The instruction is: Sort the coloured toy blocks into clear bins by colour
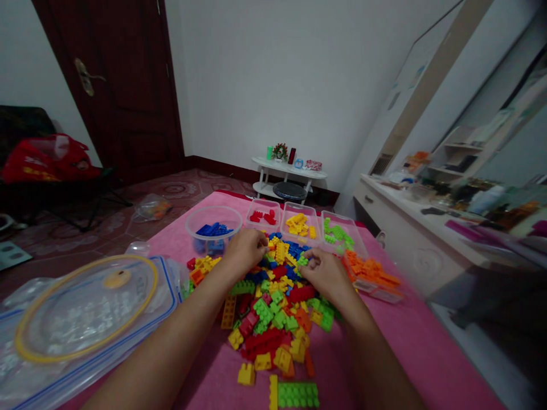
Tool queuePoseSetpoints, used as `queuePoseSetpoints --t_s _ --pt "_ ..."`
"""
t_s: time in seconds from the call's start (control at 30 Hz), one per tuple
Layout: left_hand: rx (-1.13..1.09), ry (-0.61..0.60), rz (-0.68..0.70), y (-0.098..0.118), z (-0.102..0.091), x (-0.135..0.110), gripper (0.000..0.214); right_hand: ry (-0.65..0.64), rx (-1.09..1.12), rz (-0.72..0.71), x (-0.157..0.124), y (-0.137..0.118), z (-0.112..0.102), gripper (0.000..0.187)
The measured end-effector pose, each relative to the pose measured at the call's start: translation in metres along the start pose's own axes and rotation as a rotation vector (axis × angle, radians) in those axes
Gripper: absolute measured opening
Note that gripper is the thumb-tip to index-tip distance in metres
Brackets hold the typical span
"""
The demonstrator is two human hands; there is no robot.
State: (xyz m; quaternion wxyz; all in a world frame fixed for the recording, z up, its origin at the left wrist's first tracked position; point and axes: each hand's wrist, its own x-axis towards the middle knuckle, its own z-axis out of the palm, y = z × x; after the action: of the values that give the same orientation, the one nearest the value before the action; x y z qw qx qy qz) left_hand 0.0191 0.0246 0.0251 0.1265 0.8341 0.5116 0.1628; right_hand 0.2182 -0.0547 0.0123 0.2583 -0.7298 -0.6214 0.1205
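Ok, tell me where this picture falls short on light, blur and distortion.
Head view, overall: dim light, leaving the white wall greyish; head view, left: the door leans, probably wide-angle stretch; head view, far right: the clutter on the dresser looks smeared; head view, middle: the piled bricks read more clearly.

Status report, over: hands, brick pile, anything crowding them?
Left hand, right hand: both at brick pile, grips unclear. Pile loose, colours mixed. Close by: blue-brick tub left, orange-brick box right.
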Motion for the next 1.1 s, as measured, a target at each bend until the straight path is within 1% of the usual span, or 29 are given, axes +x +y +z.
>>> queuePoseSetpoints --t_s 0.07,0.13,0.23,0.33,0.43,0.5,0.57,0.63,0.67,0.73,0.8,0.83,0.93,0.97,1.03,1.1 --pt "0.031 -0.037 -0.007 0.0 0.0 -0.002 0.024 0.011 0.118 -0.013 0.001 0.002 -0.001 0.024" --pt "0.088 -0.077 -0.016 0.001 0.001 -0.005 0.029 -0.002 0.163 -0.032 0.0 0.002 0.0 0.023" --pt "0.161 -0.087 -0.008 0.005 0.004 -0.008 0.037 -0.032 0.144 -0.059 -0.003 0.004 0.001 0.023" --pt "0.199 -0.086 -0.014 0.009 0.006 -0.009 0.034 -0.064 0.061 -0.065 0.005 0.012 -0.008 0.024" --pt "0.198 -0.091 -0.03 0.01 0.007 -0.009 0.032 -0.04 -0.114 -0.054 0.029 0.025 -0.033 0.024" --pt "0.193 -0.091 -0.023 0.01 0.007 -0.008 0.031 0.042 -0.221 -0.002 0.05 0.033 -0.057 0.026" --pt "0.193 -0.09 -0.013 0.009 0.008 -0.008 0.03 0.143 -0.266 0.041 0.066 0.041 -0.079 0.032" --pt "0.193 -0.087 -0.008 0.008 0.008 -0.008 0.029 0.202 -0.271 0.05 0.071 0.047 -0.095 0.041" --pt "0.191 -0.085 -0.007 0.007 0.009 -0.008 0.029 0.216 -0.268 0.046 0.069 0.049 -0.099 0.043" --pt "0.185 -0.085 -0.005 0.006 0.01 -0.008 0.028 0.223 -0.266 0.03 0.052 0.054 -0.099 0.038" --pt "0.179 -0.087 -0.006 0.006 0.01 -0.008 0.029 0.216 -0.244 0.009 0.022 0.059 -0.089 0.027" --pt "0.178 -0.091 -0.012 0.006 0.01 -0.008 0.029 0.213 -0.207 0.003 0.004 0.062 -0.082 0.024" --pt "0.173 -0.107 -0.029 0.007 0.01 -0.007 0.031 0.25 -0.073 0.038 -0.049 0.08 -0.058 0.031" --pt "0.171 -0.108 -0.029 0.007 0.009 -0.007 0.031 0.286 -0.025 0.026 -0.063 0.088 -0.051 0.03" --pt "0.169 -0.097 -0.019 0.007 0.01 -0.007 0.029 0.344 0.038 0.0 -0.082 0.106 -0.04 0.028" --pt "0.174 -0.088 -0.009 0.007 0.011 -0.007 0.028 0.373 0.083 0.042 -0.09 0.122 -0.031 0.028"
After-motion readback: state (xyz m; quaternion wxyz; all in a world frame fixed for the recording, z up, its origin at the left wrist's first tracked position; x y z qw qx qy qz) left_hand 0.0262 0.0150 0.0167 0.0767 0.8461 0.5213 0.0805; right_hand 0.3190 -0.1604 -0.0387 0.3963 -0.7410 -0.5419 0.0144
